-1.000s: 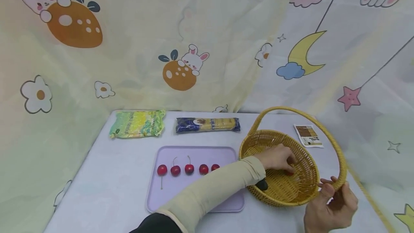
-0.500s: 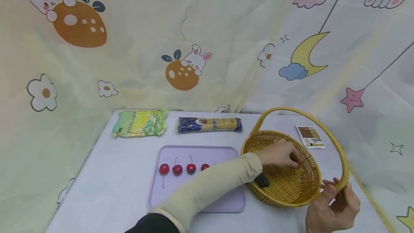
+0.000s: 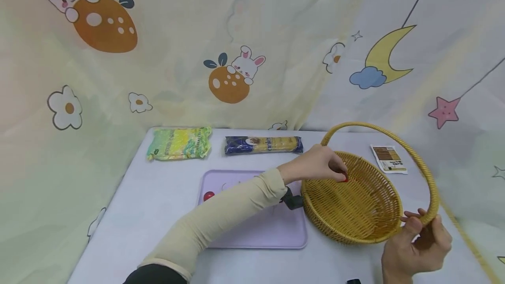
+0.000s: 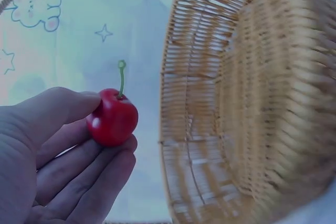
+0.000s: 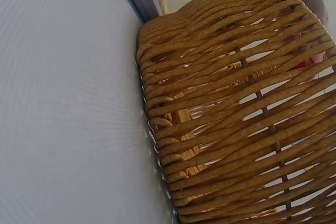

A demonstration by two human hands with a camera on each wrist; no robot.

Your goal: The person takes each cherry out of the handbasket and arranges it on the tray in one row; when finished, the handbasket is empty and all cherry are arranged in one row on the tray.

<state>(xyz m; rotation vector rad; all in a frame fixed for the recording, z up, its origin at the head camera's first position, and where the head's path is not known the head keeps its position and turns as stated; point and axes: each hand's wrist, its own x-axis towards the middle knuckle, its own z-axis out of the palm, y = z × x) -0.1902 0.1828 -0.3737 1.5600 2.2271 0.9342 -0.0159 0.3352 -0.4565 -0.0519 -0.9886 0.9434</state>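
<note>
My left hand [image 3: 315, 164] pinches a red cherry [image 4: 112, 118] between thumb and fingers, its short green stem pointing up in the left wrist view. This hand is over the left part of a yellow woven basket [image 3: 327, 227]. With its fingers, my right hand [image 3: 417, 246] holds the base of the basket's arched handle [image 3: 424, 168], at the right side of the rim. Left of the basket lies a lilac tray [image 3: 256, 238]. One cherry [image 3: 208, 195] shows on the tray; my left sleeve covers much of the rest.
A green-yellow packet [image 3: 179, 143] and a long blue-yellow packet [image 3: 263, 144] lie along the table's back edge. Behind the basket is a small brown-and-white sachet [image 3: 389, 159]. A printed cloth [image 3: 169, 34] hangs behind the white table [image 3: 130, 218].
My left hand has risen from inside the basket and moved left, and a cherry now shows at its fingertips. The right hand keeps its hold on the handle. The head view has shifted slightly.
</note>
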